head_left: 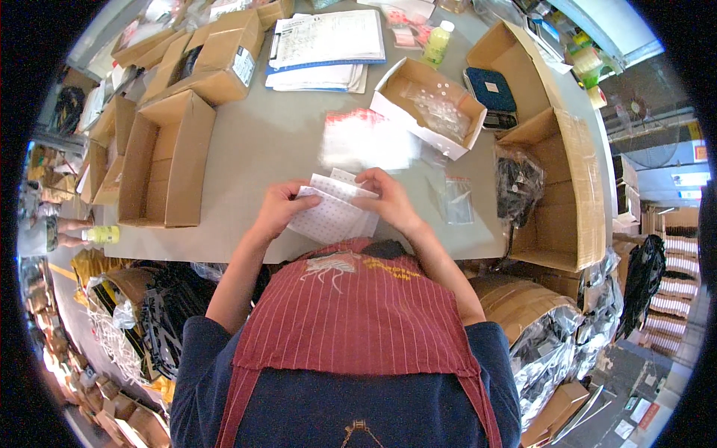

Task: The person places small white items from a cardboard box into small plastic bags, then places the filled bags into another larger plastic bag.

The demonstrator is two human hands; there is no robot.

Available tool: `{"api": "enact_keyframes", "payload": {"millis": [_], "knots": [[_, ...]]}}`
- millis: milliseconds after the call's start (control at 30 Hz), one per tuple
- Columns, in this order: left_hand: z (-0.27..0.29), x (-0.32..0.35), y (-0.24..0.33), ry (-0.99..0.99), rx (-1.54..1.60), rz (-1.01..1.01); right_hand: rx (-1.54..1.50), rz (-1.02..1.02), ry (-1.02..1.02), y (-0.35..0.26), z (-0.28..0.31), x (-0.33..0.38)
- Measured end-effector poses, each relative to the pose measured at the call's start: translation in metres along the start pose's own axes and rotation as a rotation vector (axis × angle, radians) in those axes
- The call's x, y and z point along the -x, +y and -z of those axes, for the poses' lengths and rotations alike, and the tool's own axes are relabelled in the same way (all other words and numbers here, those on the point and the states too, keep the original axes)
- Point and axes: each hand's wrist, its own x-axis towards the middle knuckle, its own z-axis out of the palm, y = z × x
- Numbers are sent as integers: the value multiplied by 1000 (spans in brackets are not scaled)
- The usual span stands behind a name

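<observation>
Close to the table's front edge, I hold several white sheets with rows of small dots [328,218] in front of my apron. My left hand [281,206] pinches their left side between thumb and fingers. At the upper right of the sheets, my right hand [390,201] has its fingers closed on their edges. The sheets overlap and fan slightly apart. Just beyond them lies a pile of clear plastic bags with red top edges [366,142], bright with glare. A small clear bag [458,200] lies flat to the right of my right hand.
An open white box [388,84] holds small clear items. Beside it are a dark-topped scale [489,91] and a yellow-green bottle [438,45]. A clipboard with papers [328,37] lies at the back. Open cardboard boxes stand left [163,175] and right [571,190]. Another person's hand [71,233] shows far left.
</observation>
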Motion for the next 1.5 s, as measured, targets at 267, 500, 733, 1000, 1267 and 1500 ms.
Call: {"api": "enact_keyframes", "payload": {"millis": [267,500,733,1000,1267,1500], "knots": [[-3,2,0,3,-81,-50,6,-63,36,-16,5,11],[-6,-2,-1,17,-68,-218,-27,9,-33,-6,7,13],[-5,7,7,9,-107,-46,-125,-60,-91,0,7,16],[-13,15,26,-57,-63,-297,-117,-82,-77,-18,3,23],[-13,14,18,5,-34,-217,-90,33,-22,-12,-3,26],[12,22,10,149,-70,-145,77,1,110,-21,5,12]]}}
